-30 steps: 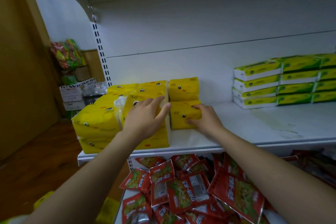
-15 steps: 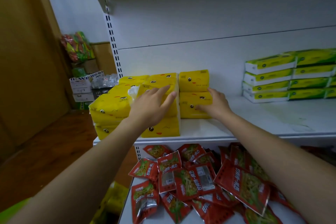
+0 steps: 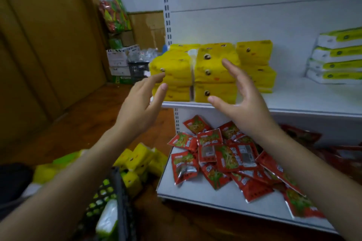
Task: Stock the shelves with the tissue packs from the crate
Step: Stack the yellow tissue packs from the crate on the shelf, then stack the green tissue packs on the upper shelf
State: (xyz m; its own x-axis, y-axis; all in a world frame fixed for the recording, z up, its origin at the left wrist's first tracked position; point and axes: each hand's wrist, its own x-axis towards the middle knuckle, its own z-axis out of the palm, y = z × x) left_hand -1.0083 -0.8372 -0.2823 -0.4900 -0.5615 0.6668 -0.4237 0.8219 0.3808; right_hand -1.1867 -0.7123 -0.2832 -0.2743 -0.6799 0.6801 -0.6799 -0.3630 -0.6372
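Yellow tissue packs [image 3: 213, 72] stand stacked in several columns at the left end of the white shelf [image 3: 305, 96]. My left hand [image 3: 141, 103] hovers in front of the left column, fingers spread, holding nothing. In front of the middle column my right hand [image 3: 241, 98] is also spread and holds nothing; neither hand touches the packs. The dark plastic crate [image 3: 117, 197] is at the lower left, with more yellow packs [image 3: 137, 162] inside and beside it on the floor.
Green-and-white tissue packs [image 3: 337, 58] are stacked at the right of the same shelf. Red snack packets [image 3: 225, 154] lie piled on the lower shelf. Cartons and bags [image 3: 121, 58] stand on the wooden floor at the back left, beside a brown wall.
Both hands have drawn back from the yellow packs and let go of them. The view has swung down and left, so the crate now shows.
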